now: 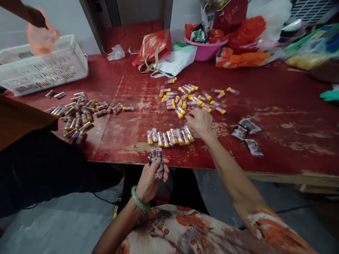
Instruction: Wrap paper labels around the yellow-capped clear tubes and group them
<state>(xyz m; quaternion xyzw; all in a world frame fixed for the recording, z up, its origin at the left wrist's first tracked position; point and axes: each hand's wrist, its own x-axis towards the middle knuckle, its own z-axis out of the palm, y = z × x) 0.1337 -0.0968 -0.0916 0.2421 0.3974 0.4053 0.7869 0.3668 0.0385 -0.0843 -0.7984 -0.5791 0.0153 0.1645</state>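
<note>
My left hand [151, 178], with a green bangle at the wrist, grips a small stack of printed packets [157, 163] just off the table's front edge. My right hand [200, 122] is low over the table, back upward, at the right end of a row of wrapped tubes [171, 137] with yellow ends. Its fingertips are partly hidden, so a hold on anything cannot be made out. Just beyond it lies a loose pile of clear tubes with yellow caps and pink contents [182, 102]. Several printed packets [249, 125] lie to the right of that hand.
Another pile of wrapped tubes [79, 114] lies at left, near a co-worker's dark-clothed body. That person's hand [37, 17] holds an orange bag [42, 37] over a white basket [76, 60]. Bags and a pink basin [205, 51] line the back of the red table [278, 141].
</note>
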